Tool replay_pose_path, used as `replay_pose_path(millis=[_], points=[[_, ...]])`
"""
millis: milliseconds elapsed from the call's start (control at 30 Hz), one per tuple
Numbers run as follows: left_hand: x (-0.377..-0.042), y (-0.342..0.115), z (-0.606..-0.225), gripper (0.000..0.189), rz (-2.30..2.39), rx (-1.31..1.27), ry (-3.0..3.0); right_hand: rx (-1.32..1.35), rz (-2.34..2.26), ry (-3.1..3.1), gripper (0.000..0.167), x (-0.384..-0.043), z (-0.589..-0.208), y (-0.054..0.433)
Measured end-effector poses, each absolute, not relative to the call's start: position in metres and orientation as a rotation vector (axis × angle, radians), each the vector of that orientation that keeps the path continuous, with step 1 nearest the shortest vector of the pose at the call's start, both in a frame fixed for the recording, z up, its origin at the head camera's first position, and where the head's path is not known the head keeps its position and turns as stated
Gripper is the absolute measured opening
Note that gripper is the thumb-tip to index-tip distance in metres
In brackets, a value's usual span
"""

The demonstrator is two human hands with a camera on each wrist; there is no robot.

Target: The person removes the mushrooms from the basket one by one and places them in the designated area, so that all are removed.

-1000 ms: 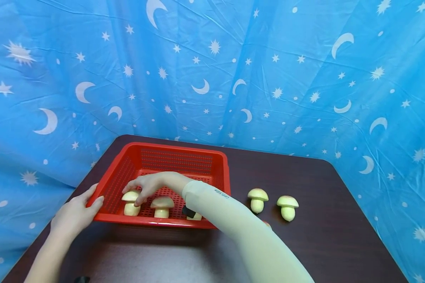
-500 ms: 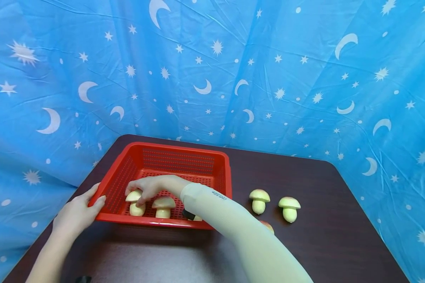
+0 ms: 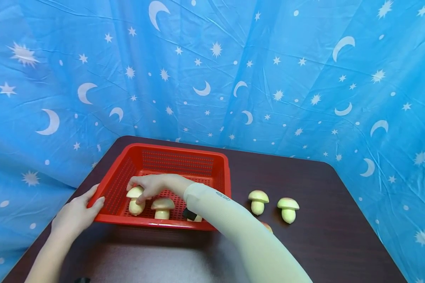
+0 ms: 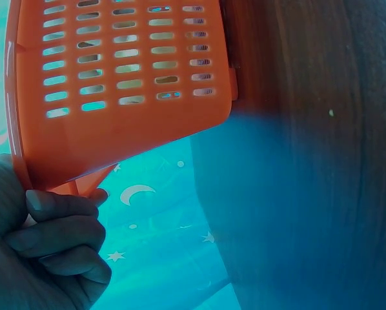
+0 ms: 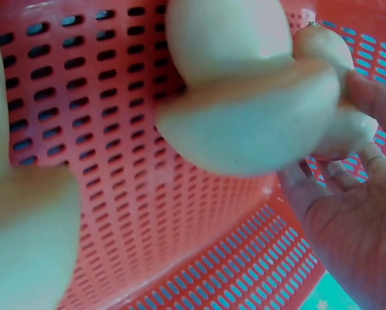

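A red plastic basket [image 3: 177,151] with slotted walls stands on the dark table. My left hand [image 3: 72,216] grips its left rim, thumb inside; the left wrist view shows the curled fingers [image 4: 67,236] under the rim. Inside the basket, my right hand [image 3: 146,186] pinches the leftmost mushroom-shaped piece [image 3: 136,204], pale with a rounded cap and thick stem, which leans slightly. Beside it stands a second mushroom [image 3: 162,207], large in the middle of the right wrist view. A third mushroom [image 3: 198,218] is mostly hidden behind the right wrist's black strap.
Two more mushrooms [image 3: 257,202] [image 3: 288,210] lie on the table [image 3: 318,236] right of the basket. Another mushroom [image 3: 267,226] peeks out from behind the right sleeve [image 3: 233,220]. A blue star-and-moon curtain [image 3: 212,78] hangs behind and beside the table.
The right fingers have closed round the leftmost mushroom, which has shifted slightly to the right and tilted. The left hand keeps its place on the basket rim.
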State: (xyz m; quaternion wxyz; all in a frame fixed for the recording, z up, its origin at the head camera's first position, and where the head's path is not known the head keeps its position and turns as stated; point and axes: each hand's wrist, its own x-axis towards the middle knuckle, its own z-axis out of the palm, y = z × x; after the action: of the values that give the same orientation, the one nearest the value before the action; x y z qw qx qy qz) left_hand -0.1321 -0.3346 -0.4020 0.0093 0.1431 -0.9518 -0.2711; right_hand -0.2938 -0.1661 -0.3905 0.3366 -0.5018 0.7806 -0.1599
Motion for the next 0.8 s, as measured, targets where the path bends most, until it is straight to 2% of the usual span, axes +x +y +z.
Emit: replay_pose_path(millis=[433, 800], points=[[-0.133, -0.336, -0.402, 0.073, -0.844, 0.434, -2.98, -1.36, -0.472, 2.06, 0.052, -0.312, -0.356, -0.129], [-0.134, -0.337, -0.402, 0.073, -0.844, 0.427, -3.003, -1.209, -0.64, 2.064, 0.051, -0.325, -0.336, -0.083]])
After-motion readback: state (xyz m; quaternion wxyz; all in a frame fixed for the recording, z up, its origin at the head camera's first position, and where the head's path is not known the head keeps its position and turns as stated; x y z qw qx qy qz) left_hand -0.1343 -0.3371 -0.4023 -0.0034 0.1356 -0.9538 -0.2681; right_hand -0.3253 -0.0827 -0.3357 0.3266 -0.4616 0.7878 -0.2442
